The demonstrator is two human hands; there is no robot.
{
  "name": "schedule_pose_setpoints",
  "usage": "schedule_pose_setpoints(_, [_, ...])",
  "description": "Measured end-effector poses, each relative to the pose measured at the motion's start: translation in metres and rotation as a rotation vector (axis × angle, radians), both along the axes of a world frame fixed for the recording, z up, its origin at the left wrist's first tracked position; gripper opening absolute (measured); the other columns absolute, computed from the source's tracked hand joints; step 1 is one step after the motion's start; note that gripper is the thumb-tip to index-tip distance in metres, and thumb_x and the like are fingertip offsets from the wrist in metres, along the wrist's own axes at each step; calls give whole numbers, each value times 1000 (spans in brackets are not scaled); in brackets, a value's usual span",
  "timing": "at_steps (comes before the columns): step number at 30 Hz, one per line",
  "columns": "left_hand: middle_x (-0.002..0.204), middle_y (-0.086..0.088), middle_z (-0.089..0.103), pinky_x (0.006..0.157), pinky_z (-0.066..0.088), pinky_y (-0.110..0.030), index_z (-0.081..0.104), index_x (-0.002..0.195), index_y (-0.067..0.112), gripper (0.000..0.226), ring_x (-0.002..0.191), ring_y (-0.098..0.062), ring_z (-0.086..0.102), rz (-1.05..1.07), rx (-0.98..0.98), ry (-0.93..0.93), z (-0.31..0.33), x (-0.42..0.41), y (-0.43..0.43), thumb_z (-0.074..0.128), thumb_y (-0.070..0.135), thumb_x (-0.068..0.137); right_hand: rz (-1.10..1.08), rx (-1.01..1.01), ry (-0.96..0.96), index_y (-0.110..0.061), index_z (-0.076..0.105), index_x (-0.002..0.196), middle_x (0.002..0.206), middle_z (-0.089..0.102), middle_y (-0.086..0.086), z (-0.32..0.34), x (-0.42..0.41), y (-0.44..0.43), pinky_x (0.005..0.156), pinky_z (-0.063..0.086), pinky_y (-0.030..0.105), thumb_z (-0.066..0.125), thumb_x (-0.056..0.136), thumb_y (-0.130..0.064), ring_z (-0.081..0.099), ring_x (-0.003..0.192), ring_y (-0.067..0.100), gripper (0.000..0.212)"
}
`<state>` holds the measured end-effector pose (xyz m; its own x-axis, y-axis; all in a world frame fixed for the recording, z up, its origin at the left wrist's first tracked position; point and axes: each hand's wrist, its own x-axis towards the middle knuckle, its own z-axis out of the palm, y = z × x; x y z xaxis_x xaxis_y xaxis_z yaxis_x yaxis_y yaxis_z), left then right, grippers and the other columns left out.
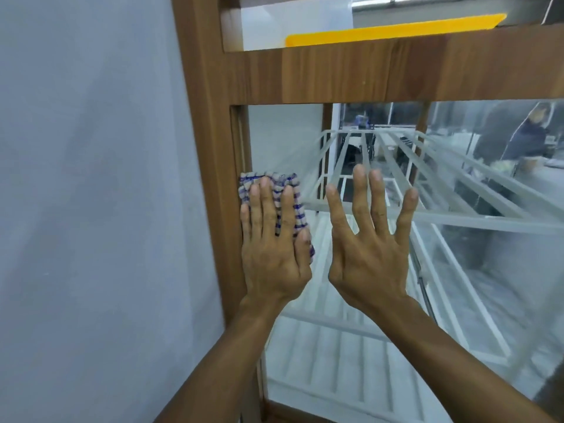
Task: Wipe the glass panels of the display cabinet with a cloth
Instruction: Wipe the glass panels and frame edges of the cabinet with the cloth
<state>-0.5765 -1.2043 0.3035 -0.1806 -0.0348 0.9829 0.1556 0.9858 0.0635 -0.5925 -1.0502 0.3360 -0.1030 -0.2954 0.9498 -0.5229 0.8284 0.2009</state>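
Note:
A blue-and-white checked cloth (288, 190) lies flat against the cabinet's glass panel (457, 270), at its left edge beside the wooden frame (210, 148). My left hand (271, 248) presses on the cloth with straight fingers. My right hand (369, 239) is spread flat on the bare glass just to the right, fingers apart and straight, holding nothing.
White slatted shelves (335, 346) show through the glass. A wide wooden crossbar (396, 71) runs above the panel, with a yellow strip (381, 33) over it. A grey wall (91, 209) stands at the left. A person (518, 138) is visible through the glass at far right.

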Motion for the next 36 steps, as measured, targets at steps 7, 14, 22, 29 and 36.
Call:
schedule_pose_setpoints(7, [168, -16, 13, 128, 10, -52, 6, 165, 18, 62, 160, -31, 5, -78, -103, -27, -21, -2, 47, 29, 31, 108, 38, -63, -15, -12, 43, 153, 163, 23, 18, -18, 2, 20, 126, -1, 56, 33, 106, -27, 6, 157, 28, 50])
schedule_pose_setpoints(14, [166, -21, 12, 128, 7, -53, 16, 163, 20, 57, 160, -32, 3, -151, -84, -29, -11, -5, 107, 32, 32, 110, -49, -117, 6, -16, 32, 156, 164, 18, 16, -23, -8, 88, 125, 3, 59, 36, 107, -26, -1, 158, 26, 51])
schedule_pose_setpoints(22, [164, -21, 19, 128, 9, -53, 22, 160, 15, 55, 159, -29, 2, -178, -61, 6, 11, -12, 174, 36, 30, 108, -77, -103, -6, -16, 33, 156, 162, 23, 21, -23, -9, 159, 124, 12, 63, 39, 108, -27, 4, 157, 29, 50])
schedule_pose_setpoints(29, [164, -18, 24, 129, 11, -52, 26, 160, 17, 56, 160, -27, 4, -170, -162, 29, 2, -16, 208, 42, 27, 107, -141, -210, 41, -5, 49, 148, 159, 28, 27, -18, 5, 227, 124, 8, 62, 52, 95, -7, 0, 157, 30, 53])
schedule_pose_setpoints(36, [167, -16, 23, 129, 9, -48, 34, 160, 17, 58, 159, -28, 10, -245, -359, -42, -6, -18, 279, 52, 27, 105, -114, -186, 48, 4, 38, 151, 164, 20, 17, -21, -1, 279, 124, 16, 60, 43, 99, -7, 10, 157, 29, 53])
